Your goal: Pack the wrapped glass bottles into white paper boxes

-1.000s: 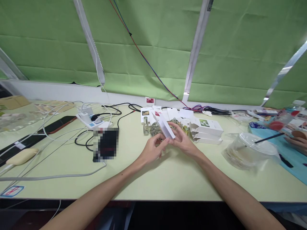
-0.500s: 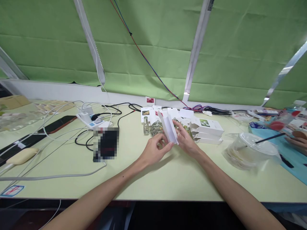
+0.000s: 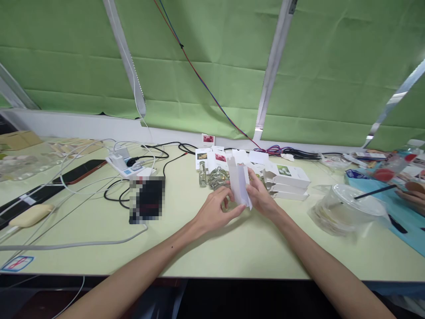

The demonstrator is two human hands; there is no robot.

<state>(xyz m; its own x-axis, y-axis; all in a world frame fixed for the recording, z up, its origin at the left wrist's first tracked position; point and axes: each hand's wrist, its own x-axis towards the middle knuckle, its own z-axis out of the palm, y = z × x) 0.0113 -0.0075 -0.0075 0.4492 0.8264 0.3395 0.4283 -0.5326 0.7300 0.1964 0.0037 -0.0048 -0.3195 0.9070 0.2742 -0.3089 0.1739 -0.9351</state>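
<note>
Between my two hands is a small white carton point(image 3: 236, 182), partly unfolded, its long side facing me and its flaps standing out. My left hand point(image 3: 215, 209) is closed on its lower left, the thumb stretched along the bottom edge. My right hand point(image 3: 260, 196) grips the right side, with the fingers partly hidden behind the card. Just beyond lie several small glass bottles point(image 3: 218, 178) with shiny caps, one bottle point(image 3: 202, 174) upright at their left. Flat white cartons with flower pictures point(image 3: 203, 158) lie behind them. Several shaped white boxes point(image 3: 288, 175) are stacked to the right.
On the left are a power strip point(image 3: 123, 165) with white and black cables, a blurred-out dark object point(image 3: 148, 201) and a cream-coloured device point(image 3: 31, 216). To the right stands a lidded plastic cup point(image 3: 352, 206) with a black straw. Another person's hand point(image 3: 411, 197) shows beyond, over a blue mat point(image 3: 375, 190).
The carton has turned more upright and opened wider towards me, shifting slightly right and down. My left hand has followed a little lower, and my right thumb now presses the carton's inner side.
</note>
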